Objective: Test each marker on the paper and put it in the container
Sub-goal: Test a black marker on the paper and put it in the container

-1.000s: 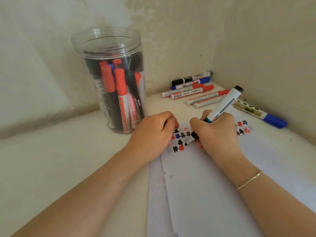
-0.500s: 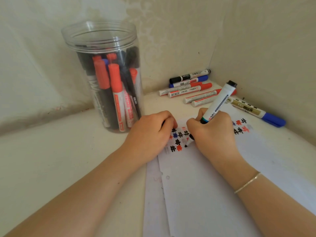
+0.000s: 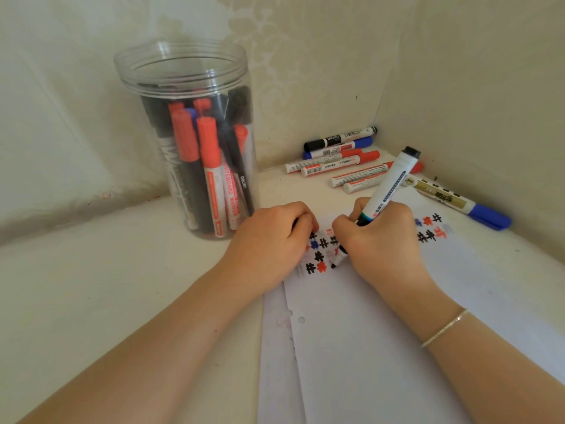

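Fingers of the right hand (image 3: 382,240) clasp a marker (image 3: 386,188); jar (image 3: 183,65) markers read "WHITEBOARD MARKER".

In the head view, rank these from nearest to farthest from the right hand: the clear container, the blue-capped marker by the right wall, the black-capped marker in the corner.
From the right hand:
1. blue-capped marker, just to its right along the wall.
2. clear container, across to the left, beyond the left hand.
3. black-capped marker, far back in the corner; close to the container's range, so that order is tentative.

One clear container (image 3: 186,87) of markers; seven loose markers (image 3: 336,166) beyond the fingers; one marker in hand (image 3: 388,188); two paper sheets (image 3: 367,347).
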A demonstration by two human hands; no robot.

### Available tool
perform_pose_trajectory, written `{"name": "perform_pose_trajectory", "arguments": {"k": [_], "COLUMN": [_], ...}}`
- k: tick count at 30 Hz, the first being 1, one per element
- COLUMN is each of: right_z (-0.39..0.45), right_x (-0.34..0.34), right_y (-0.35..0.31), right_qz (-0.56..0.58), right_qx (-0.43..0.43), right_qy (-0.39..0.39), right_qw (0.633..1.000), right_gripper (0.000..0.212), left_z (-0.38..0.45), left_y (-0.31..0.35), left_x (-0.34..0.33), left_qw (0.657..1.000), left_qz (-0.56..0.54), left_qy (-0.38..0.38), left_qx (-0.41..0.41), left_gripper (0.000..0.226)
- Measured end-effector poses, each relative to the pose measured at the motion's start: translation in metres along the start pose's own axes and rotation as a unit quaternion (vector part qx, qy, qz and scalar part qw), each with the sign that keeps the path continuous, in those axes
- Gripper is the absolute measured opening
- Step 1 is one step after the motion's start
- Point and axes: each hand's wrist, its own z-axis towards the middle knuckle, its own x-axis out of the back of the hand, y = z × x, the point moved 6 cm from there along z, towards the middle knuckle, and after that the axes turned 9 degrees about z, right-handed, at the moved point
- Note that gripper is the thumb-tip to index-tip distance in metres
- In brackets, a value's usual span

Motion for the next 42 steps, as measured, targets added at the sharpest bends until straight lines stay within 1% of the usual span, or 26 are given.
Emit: {"name": "perform_pose_trajectory", "arguments": {"k": [2, 6, 9, 13, 15, 16, 17, 19, 21, 24, 26, 27, 28, 31, 36, 40, 42], "right_z": [0.001, 0.000, 0.000, 0.001, 0.001, 0.002, 0.003, 0.004, 0.007, 0.009, 0.010, 0.010, 0.009, 0.009, 0.009, 0.008, 0.007], "right_x": [0.001, 0.004, 0.004, 0.000, 0.001, 0.003, 0.007, 0.014, 0.017, 0.015, 0.013, 0.013, 0.013, 0.013, 0.012, 0.010, 0.009], "right_y": [0.001, 0.001, -0.001, 0.000, 0.001, 0.002, 0.004, 0.005, 0.005, 0.006, 0.007, 0.007, 0.006, 0.004, 0.005, 0.005, 0.004], "right_qz": [-0.003, 0.042, 0.025, -0.002, 0.000, 0.033, 0.090, 0.227, 0.311, 0.425, 0.481, 0.486, 0.475, 0.415, 0.367, 0.287, 0.290], "right_qx": [0.000, -0.017, -0.005, 0.002, 0.001, -0.009, -0.027, -0.059, -0.060, -0.080, -0.098, -0.100, -0.095, -0.076, -0.065, -0.046, -0.047], "right_qy": [-0.003, 0.014, 0.021, 0.004, -0.001, 0.008, 0.023, 0.047, 0.048, 0.008, -0.010, -0.010, -0.010, -0.007, -0.006, -0.031, -0.047], "right_qw": [1.000, 0.999, 0.999, 1.000, 1.000, 0.999, 0.995, 0.971, 0.947, 0.902, 0.871, 0.868, 0.875, 0.906, 0.928, 0.956, 0.955], "right_gripper": [0.020, 0.022, 0.029, 0.032, 0.030, 0.029, 0.027, 0.026, 0.024, 0.019, 0.030, 0.035, 0.036, 0.029, 0.027, 0.026, 0.025], "left_z": [0.001, 0.001, 0.001, 0.001, 0.000, 0.000, 0.000, -0.001, -0.001, -0.001, -0.001, -0.002, -0.002, -0.002, -0.004, -0.005, -0.006], "left_y": [0.000, 0.000, 0.000, 0.000, 0.000, -0.002, -0.004, -0.007, -0.007, -0.005, -0.004, -0.004, -0.004, -0.003, 0.001, 0.005, 0.008], "left_x": [0.000, 0.001, 0.000, -0.001, -0.001, -0.001, -0.001, 0.001, 0.001, 0.000, 0.000, 0.000, 0.000, 0.001, 0.004, 0.003, 0.004], "left_qw": [1.000, 1.000, 1.000, 1.000, 1.000, 0.998, 0.995, 0.986, 0.983, 0.982, 0.983, 0.982, 0.980, 0.978, 0.980, 0.985, 0.984], "left_qz": [0.003, 0.007, 0.004, 0.000, -0.026, -0.058, -0.100, -0.164, -0.185, -0.189, -0.183, -0.187, -0.195, -0.208, -0.196, -0.167, -0.164], "left_qy": [0.000, 0.003, 0.005, 0.005, 0.003, -0.001, -0.003, 0.000, -0.004, -0.015, -0.012, -0.009, -0.007, -0.007, -0.001, -0.011, -0.007], "left_qx": [0.001, -0.003, -0.006, -0.008, -0.003, 0.003, 0.005, -0.002, -0.013, -0.024, -0.034, -0.036, -0.036, -0.032, -0.037, -0.051, -0.072], "left_gripper": [0.030, 0.029, 0.029, 0.029, 0.031, 0.033, 0.035, 0.038, 0.038, 0.048, 0.049, 0.048, 0.047, 0.044, 0.039, 0.033, 0.029]}}
